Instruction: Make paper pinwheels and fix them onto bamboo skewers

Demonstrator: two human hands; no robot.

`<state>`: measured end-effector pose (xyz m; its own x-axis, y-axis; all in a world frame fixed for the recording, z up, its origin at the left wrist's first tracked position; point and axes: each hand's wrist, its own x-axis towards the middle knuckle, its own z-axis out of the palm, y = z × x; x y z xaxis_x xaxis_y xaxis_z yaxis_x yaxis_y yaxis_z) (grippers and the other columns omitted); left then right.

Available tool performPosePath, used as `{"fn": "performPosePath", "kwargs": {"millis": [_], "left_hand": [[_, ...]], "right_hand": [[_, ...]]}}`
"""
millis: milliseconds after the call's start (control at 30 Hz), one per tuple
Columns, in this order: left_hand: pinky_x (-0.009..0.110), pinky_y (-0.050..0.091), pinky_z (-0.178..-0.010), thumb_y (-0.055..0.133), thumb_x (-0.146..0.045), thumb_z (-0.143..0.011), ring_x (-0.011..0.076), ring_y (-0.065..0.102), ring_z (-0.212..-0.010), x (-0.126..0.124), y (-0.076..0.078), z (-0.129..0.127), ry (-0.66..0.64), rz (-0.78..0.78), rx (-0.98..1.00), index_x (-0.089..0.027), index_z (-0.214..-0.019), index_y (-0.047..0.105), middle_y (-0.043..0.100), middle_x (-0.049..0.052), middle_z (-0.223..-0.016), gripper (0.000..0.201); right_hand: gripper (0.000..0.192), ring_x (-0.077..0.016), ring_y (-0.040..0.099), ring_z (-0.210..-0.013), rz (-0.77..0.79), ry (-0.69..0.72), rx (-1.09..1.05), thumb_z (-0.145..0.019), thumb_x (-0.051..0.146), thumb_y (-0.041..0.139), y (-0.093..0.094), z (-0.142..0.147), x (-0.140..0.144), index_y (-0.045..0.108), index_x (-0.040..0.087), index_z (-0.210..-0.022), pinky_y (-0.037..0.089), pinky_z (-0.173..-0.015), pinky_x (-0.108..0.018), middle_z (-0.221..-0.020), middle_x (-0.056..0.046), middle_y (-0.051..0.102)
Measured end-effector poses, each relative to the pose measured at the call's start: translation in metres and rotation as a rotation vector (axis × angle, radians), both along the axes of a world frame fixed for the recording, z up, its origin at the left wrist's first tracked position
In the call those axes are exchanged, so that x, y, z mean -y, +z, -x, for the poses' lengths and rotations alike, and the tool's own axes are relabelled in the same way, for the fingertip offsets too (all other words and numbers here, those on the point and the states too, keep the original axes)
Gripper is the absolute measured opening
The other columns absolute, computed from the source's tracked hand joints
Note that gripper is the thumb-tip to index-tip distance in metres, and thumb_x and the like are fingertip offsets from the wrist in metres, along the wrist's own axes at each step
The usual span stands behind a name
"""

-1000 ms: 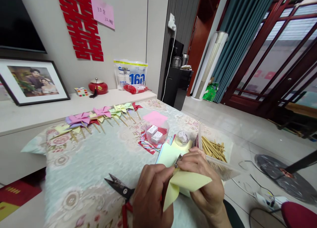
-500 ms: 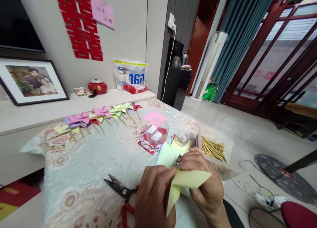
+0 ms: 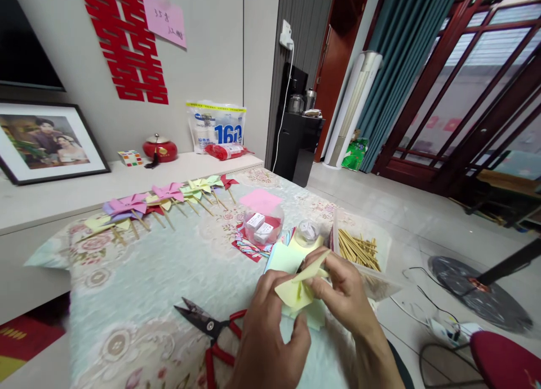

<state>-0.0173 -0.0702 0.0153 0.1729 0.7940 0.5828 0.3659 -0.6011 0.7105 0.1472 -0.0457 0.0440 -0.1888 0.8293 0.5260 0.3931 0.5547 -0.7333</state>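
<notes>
Hands raised over table (image 3: 139, 276), left hand (image 3: 270, 327) and right hand (image 3: 344, 296) pinching yellow paper (image 3: 296, 290).

Grey wall (image 3: 211, 51), teal curtain (image 3: 401, 56), red-framed glass doors (image 3: 477, 96), pale tiled floor (image 3: 406, 208).

This is looking like a home, most likely a living room. A framed photograph (image 3: 44, 144) is leaning against the wall on a long low shelf (image 3: 127, 177), next to a red lidded jar (image 3: 157, 149) and a printed bag (image 3: 215, 127). A big red paper-cut ornament (image 3: 127, 45) is hanging on the wall above. A tall standing air conditioner (image 3: 353, 110) is sitting in the corner by teal curtains (image 3: 406, 56) and dark red-framed glass doors (image 3: 473, 79). A flowered cloth is covering the bench (image 3: 139, 282), where paper pinwheels (image 3: 164, 197) are lying in a row. What seems to be a fan base (image 3: 479, 299) is standing on the tiled floor.
</notes>
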Motion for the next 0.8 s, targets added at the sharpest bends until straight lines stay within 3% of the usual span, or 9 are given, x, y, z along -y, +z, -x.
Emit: {"fn": "performPosePath", "kwargs": {"millis": [133, 367, 567, 800], "left_hand": [[0.030, 0.052, -0.070, 0.064, -0.025, -0.080, 0.0193, 0.062, -0.076, -0.003, -0.003, -0.005, -0.042, 0.315, 0.190, -0.018, -0.090, 0.065, 0.064, 0.004, -0.084, 0.011], [0.021, 0.034, -0.051, 0.071, -0.040, -0.075, 0.0108, 0.041, -0.053, -0.010, -0.005, 0.002, -0.104, 0.735, 0.398, -0.015, -0.073, 0.063, 0.050, -0.004, -0.057, 0.026], [0.022, 0.035, -0.052, 0.070, -0.039, -0.073, 0.0117, 0.044, -0.054, -0.012, -0.007, 0.002, -0.128, 0.831, 0.423, -0.013, -0.073, 0.064, 0.054, -0.002, -0.058, 0.027], [0.022, 0.034, -0.049, 0.073, -0.045, -0.069, 0.0112, 0.045, -0.052, -0.016, -0.025, 0.001, -0.106, 0.867, 0.481, -0.014, -0.071, 0.063, 0.055, -0.002, -0.057, 0.032]], "right_hand": [[0.005, -0.0164, 0.057, -0.073, 0.166, 0.037, -0.080, -0.084, 0.023, 0.064, -0.003, 0.002, 0.000, 0.062, 0.019, -0.081, 0.045, -0.065, -0.027, -0.079, 0.000, 0.061], [0.009, -0.0148, 0.056, -0.068, 0.412, 0.150, -0.152, -0.081, 0.025, 0.067, -0.003, 0.004, 0.001, 0.062, 0.017, -0.079, 0.043, -0.061, -0.025, -0.075, 0.001, 0.061], [0.010, -0.0146, 0.055, -0.069, 0.443, 0.149, -0.181, -0.077, 0.023, 0.068, -0.006, 0.001, -0.001, 0.061, 0.016, -0.077, 0.042, -0.061, -0.025, -0.074, 0.001, 0.061], [0.009, -0.0147, 0.056, -0.072, 0.492, 0.158, -0.221, -0.077, 0.020, 0.068, -0.014, 0.002, -0.005, 0.060, 0.016, -0.079, 0.044, -0.063, -0.025, -0.079, 0.000, 0.063]]}}
